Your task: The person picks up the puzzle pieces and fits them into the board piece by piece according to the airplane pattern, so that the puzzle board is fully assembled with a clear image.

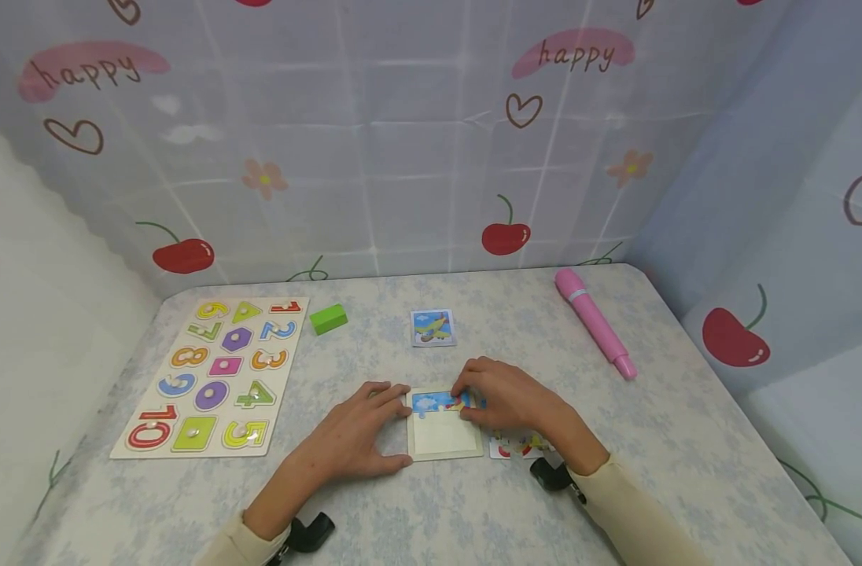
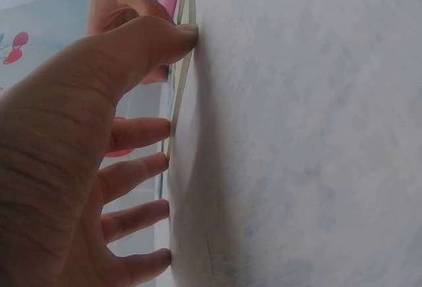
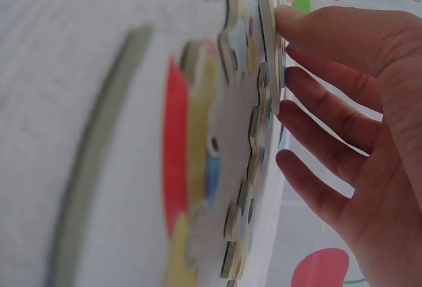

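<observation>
A small square jigsaw tray point(image 1: 445, 439) lies in front of me, with blue sky pieces point(image 1: 425, 403) along its far side and bare board below. My left hand point(image 1: 356, 432) rests at the tray's left edge, fingers spread, thumb at the near corner. Over the far right corner, my right hand point(image 1: 509, 397) pinches a jigsaw piece point(image 1: 464, 399) between thumb and fingers; the hand partly hides it. In the right wrist view, its thumb and fingertips meet at the tray's edge. Several loose jigsaw pieces point(image 3: 254, 135) lie beside the tray, partly under the right forearm.
A picture card with an airplane point(image 1: 433, 328) lies beyond the tray. On the left are a number and shape board point(image 1: 211, 377) and a green block point(image 1: 328, 318). A pink pen-like stick point(image 1: 595, 322) lies at the right. Printed curtains stand behind the table.
</observation>
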### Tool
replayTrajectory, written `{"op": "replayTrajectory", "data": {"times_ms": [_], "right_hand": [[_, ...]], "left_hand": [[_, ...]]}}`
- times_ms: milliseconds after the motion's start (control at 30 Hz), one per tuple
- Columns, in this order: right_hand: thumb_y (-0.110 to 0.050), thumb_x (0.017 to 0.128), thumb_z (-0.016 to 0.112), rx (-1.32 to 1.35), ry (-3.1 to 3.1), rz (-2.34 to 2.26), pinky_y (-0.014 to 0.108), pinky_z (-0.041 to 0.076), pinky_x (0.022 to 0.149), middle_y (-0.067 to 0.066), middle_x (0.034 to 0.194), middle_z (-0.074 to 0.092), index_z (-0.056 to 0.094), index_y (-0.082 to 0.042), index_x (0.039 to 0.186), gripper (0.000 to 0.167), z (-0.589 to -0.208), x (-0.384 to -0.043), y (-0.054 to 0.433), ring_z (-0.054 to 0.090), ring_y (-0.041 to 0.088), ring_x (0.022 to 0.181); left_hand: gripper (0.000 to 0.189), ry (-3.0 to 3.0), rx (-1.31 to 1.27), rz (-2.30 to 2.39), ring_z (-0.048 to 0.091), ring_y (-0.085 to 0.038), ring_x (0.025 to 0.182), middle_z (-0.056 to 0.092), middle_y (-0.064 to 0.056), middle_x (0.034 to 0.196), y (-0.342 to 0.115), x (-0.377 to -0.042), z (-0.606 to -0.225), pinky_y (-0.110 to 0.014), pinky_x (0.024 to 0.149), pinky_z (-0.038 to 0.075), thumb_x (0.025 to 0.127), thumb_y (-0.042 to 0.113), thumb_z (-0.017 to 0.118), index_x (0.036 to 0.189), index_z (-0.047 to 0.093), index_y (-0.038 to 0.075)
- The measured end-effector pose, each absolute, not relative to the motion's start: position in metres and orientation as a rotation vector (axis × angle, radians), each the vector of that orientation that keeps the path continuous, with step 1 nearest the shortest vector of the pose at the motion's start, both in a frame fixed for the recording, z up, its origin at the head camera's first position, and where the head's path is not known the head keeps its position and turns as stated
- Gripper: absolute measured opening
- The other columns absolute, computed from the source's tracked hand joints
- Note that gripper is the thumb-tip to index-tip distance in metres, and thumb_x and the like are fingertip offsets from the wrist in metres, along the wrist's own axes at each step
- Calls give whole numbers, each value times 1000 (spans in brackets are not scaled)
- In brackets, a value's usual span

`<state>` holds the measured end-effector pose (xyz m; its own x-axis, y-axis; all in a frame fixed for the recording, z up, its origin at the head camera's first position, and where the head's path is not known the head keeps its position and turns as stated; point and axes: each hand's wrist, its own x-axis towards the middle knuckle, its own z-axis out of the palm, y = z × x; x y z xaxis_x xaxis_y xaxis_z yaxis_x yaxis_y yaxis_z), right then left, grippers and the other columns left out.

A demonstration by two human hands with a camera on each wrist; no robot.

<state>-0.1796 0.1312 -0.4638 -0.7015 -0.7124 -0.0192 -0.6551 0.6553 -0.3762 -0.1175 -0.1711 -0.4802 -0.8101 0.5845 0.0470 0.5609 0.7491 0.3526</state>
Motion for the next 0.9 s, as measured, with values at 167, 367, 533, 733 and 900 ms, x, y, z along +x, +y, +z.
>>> {"op": "replayTrajectory", "data": {"times_ms": [167,367,533,733,900], "right_hand": [[-27,96,84,-1131,2694,-527,41,57,98,-7,119,68,81,-19,117,23,-464,-180,130,63,14,112],[-28,96,84,-1138,2701,-520,40,57,97,-7,119,68,81,-20,118,24,-462,-181,133,63,13,111],[-25,95,84,-1084,2739,-516,40,58,95,-6,118,69,81,-19,120,26,-458,-180,142,63,13,109],[-21,93,84,-1004,2767,-531,41,58,96,-5,118,70,80,-16,121,28,-456,-179,154,64,14,109],[-20,94,83,-997,2768,-534,41,58,95,-5,117,70,80,-16,122,29,-456,-178,165,65,14,109]], "left_hand": [[63,2880,948,544,47,-28,148,53,0,162,-171,-117,-480,-51,103,56,86,58,85,136,72,21],[62,2879,938,549,47,-28,149,53,1,162,-172,-117,-479,-52,101,57,86,58,85,135,72,22],[62,2873,942,546,47,-29,149,52,2,163,-172,-117,-480,-52,101,57,87,58,84,137,72,23],[62,2879,956,540,47,-29,149,53,2,163,-172,-117,-481,-52,102,56,88,58,83,137,71,23],[61,2893,962,528,47,-30,150,52,1,163,-172,-116,-481,-53,104,55,88,58,83,137,70,23]]}}
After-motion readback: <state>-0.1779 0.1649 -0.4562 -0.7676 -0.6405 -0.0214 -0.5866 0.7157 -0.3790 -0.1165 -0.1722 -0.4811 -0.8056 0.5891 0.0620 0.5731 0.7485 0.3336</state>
